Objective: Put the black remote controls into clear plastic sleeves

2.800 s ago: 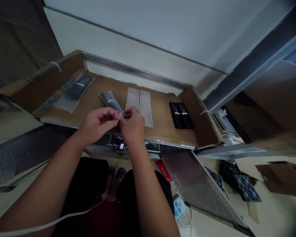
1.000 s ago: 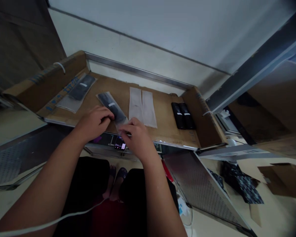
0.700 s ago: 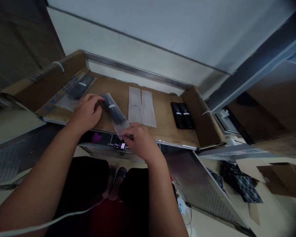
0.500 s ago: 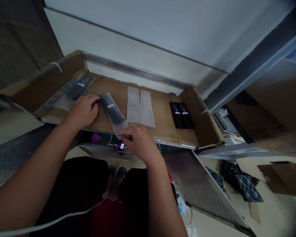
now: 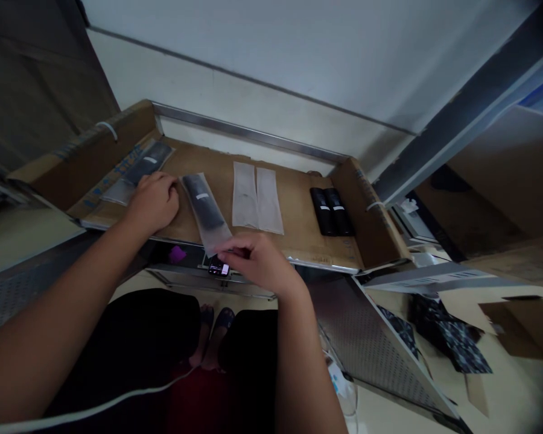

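My right hand pinches the near end of a translucent sleeve at the front edge of the cardboard-lined surface. Inside that sleeve lies a dark oblong item with a white label; its exact kind is unclear. My left hand rests left of the sleeve's far end, fingers loosely bent, thumb and forefinger apart, nothing visible between them. Partly behind it are sleeves with another dark labelled item. Two flat whitish sleeves lie side by side in the middle.
Two black oblong items with white labels lie at the right, beside the raised cardboard side. A lit phone sits below the front edge, near a purple thing. A perforated metal door hangs open at lower right.
My left hand has come away from the sleeve's far end. My right hand still pinches the near end, which has shifted slightly left. The view has shifted a little.
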A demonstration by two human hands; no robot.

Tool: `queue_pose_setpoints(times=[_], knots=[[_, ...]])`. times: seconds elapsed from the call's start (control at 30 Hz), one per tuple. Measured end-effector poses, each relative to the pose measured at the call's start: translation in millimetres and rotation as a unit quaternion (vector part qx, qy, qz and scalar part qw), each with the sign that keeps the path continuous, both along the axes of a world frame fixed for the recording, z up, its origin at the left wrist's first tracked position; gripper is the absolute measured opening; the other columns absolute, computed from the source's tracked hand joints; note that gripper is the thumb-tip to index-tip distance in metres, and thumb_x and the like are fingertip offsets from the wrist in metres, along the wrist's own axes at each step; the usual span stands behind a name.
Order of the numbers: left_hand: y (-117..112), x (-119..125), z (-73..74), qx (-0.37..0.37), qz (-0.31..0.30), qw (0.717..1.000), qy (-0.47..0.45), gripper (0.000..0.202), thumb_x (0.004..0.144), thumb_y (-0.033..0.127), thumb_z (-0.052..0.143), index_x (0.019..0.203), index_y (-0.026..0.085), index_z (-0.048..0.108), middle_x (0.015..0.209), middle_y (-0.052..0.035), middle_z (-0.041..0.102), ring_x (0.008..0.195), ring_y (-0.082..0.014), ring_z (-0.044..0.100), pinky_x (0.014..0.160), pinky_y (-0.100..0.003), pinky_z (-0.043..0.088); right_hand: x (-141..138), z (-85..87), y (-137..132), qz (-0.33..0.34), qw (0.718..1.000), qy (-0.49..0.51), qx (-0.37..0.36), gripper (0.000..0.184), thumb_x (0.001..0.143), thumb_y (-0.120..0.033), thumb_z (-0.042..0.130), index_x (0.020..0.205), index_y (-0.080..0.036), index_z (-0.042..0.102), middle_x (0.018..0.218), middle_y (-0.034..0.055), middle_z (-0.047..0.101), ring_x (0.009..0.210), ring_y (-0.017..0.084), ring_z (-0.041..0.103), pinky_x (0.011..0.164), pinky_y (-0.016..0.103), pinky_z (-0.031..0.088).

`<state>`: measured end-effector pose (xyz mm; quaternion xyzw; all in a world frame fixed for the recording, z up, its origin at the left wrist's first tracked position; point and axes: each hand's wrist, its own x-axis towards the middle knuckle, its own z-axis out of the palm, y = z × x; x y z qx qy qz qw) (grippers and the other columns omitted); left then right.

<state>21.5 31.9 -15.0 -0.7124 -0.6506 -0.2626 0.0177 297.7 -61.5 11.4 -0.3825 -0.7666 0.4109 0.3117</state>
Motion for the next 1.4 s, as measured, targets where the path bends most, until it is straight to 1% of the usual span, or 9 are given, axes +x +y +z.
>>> queue_pose_setpoints(times=[0.17,0.3,0.43,0.6,0.73,0.9,1.17,1.27,1.4], knots=[[-14.4,37.6,13.8,0.006,-0.051,0.995,-0.083,0.041,0.097,0.034,0.056,0.131,0.013,0.066,0.133,-0.0145,0.062,0.127,-0.0309,0.057,0.116,-0.05,0.043,34.0,-8.4,25.8,-0.283,0.943,0.164,0.06,0.022,0.088,-0.037,0.068,0.092,-0.018,0.079,0.065,-0.0038,0.056,0.06,0.011,0.043,0.058,0.025,0.035],[-17.7,69.5,11.0,-0.041,-0.127,0.991,0.021,0.038,0.095,0.033,0.054,0.121,0.012,0.073,0.137,-0.0189,0.06,0.135,-0.0369,0.05,0.117,-0.053,0.041,59.0,-22.1,41.6,-0.443,0.875,0.173,0.086,0.028,0.084,-0.041,0.065,0.086,-0.014,0.074,0.06,-0.0067,0.042,0.057,0.011,0.039,0.058,0.025,0.034],[9.9,44.5,13.2,-0.086,-0.164,0.979,0.088,0.048,0.092,0.034,0.043,0.123,0.01,0.072,0.143,-0.0192,0.057,0.136,-0.0333,0.053,0.12,-0.047,0.039,78.7,-29.3,40.2,-0.509,0.851,0.075,0.103,0.034,0.088,-0.042,0.059,0.095,-0.013,0.075,0.063,-0.0048,0.047,0.059,0.014,0.045,0.062,0.028,0.038],[44.3,-2.4,17.2,-0.098,-0.171,0.979,0.059,0.067,0.08,0.053,0.044,0.124,0.011,0.07,0.142,-0.0163,0.061,0.139,-0.0345,0.053,0.119,-0.048,0.037,97.7,-29.3,42.0,-0.625,0.746,-0.125,0.193,0.038,0.085,-0.024,0.059,0.118,-0.012,0.074,0.102,0.0134,0.067,0.097,0.028,0.06,0.092,0.041,0.046],[47.4,-15.4,1.3,-0.084,-0.129,0.988,0.011,0.066,0.073,0.059,0.046,0.112,0.014,0.074,0.145,-0.016,0.06,0.149,-0.0383,0.042,0.119,-0.048,0.034,100.7,-28.9,47.9,-0.619,0.738,-0.222,0.15,0.041,0.086,-0.018,0.06,0.123,-0.01,0.074,0.126,0.0226,0.064,0.117,0.036,0.055,0.103,0.048,0.043],[47.9,-21.6,-2.6,-0.005,-0.127,0.992,0.015,0.092,0.085,0.076,0.031,0.118,0.0,0.072,0.149,-0.019,0.056,0.149,-0.042,0.038,0.11,-0.055,0.036,93.1,-22.3,49.8,-0.587,0.756,-0.271,0.103,0.043,0.092,-0.015,0.051,0.13,-0.013,0.071,0.137,0.0216,0.062,0.124,0.036,0.052,0.1,0.047,0.046],[-28.9,76.2,7.9,0.005,-0.206,0.953,-0.222,0.037,0.097,0.043,0.051,0.119,0.02,0.069,0.119,-0.0083,0.069,0.104,-0.0221,0.068,0.084,-0.041,0.053,91.0,-7.5,54.6,-0.572,0.753,-0.321,0.06,0.043,0.09,-0.012,0.052,0.13,-0.007,0.068,0.122,0.0257,0.069,0.113,0.038,0.063,0.096,0.046,0.047],[-47.3,99.0,4.3,0.039,-0.219,0.954,-0.198,0.034,0.092,0.038,0.066,0.12,0.02,0.067,0.124,-0.0094,0.064,0.115,-0.0262,0.063,0.094,-0.042,0.053,94.1,0.6,47.6,-0.552,0.757,-0.349,0.015,0.04,0.088,-0.02,0.061,0.125,-0.006,0.069,0.113,0.0266,0.072,0.108,0.038,0.069,0.092,0.045,0.051],[-38.7,112.0,0.1,0.012,-0.261,0.952,-0.158,0.023,0.087,0.035,0.071,0.106,0.021,0.069,0.113,-0.0068,0.065,0.109,-0.0252,0.063,0.094,-0.039,0.052,100.0,9.2,40.4,-0.522,0.769,-0.367,-0.044,0.047,0.082,-0.039,0.072,0.115,-0.006,0.072,0.11,0.0269,0.074,0.106,0.039,0.072,0.089,0.044,0.054]])
